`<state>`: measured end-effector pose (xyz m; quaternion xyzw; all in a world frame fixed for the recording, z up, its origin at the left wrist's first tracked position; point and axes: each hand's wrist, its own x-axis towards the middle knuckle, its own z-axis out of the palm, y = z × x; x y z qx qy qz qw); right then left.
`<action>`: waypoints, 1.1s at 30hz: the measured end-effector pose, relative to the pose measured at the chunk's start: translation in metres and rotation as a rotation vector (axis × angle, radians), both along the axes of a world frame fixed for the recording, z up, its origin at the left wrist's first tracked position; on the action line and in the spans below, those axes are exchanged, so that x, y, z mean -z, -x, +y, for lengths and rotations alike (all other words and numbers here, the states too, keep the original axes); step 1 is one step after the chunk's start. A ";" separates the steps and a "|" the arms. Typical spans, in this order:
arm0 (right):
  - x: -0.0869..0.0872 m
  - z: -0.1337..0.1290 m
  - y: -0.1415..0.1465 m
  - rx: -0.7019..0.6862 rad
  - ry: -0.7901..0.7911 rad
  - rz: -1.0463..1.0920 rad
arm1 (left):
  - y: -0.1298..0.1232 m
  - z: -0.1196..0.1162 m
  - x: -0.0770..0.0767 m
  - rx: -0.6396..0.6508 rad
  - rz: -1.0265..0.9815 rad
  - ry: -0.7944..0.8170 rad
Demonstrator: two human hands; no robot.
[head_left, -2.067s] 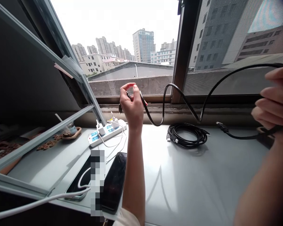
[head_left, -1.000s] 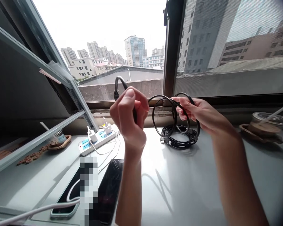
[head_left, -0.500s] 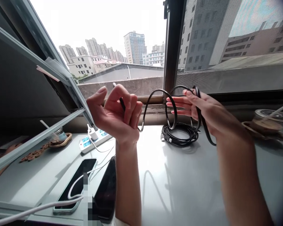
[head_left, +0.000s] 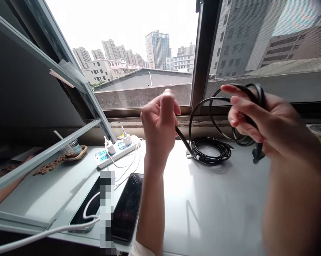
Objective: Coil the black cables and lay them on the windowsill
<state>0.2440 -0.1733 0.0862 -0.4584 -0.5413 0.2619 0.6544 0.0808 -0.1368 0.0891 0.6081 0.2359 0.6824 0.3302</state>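
Observation:
My left hand (head_left: 159, 122) is closed around a thick black cable, with the thumb on top. From its right side the black cable (head_left: 203, 100) dips, then arches across to my right hand (head_left: 272, 117). Loops of that cable hang over my right hand, passing between thumb and fingers, which are partly curled round them. Below the wrist of that hand a blurred dark cable end dangles. On the white table, beneath the gap between my hands, lies a second black cable (head_left: 211, 163), neatly coiled, with its light metal plugs at the left.
A white power strip (head_left: 117, 153) with plugs stands by the window. Two phones, one of them a black phone (head_left: 128, 209), lie left of my left arm near a white cord (head_left: 56, 231). A metal frame (head_left: 89, 96) slants up at the left, with a cup (head_left: 74, 146) behind it.
My left hand has turned and closed round the cable, moving right. The right hand has moved right and up, its fingers curling, with more cable looped over it.

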 end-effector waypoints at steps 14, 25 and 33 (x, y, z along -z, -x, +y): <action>0.014 -0.003 0.012 -0.122 0.001 -0.891 | -0.018 0.005 0.001 0.387 0.344 0.466; 0.017 0.021 -0.014 0.421 0.092 -0.734 | -0.001 -0.011 0.004 0.201 0.599 -0.135; 0.015 0.005 0.002 0.619 -0.118 -0.811 | -0.028 0.025 0.027 0.042 0.734 -0.226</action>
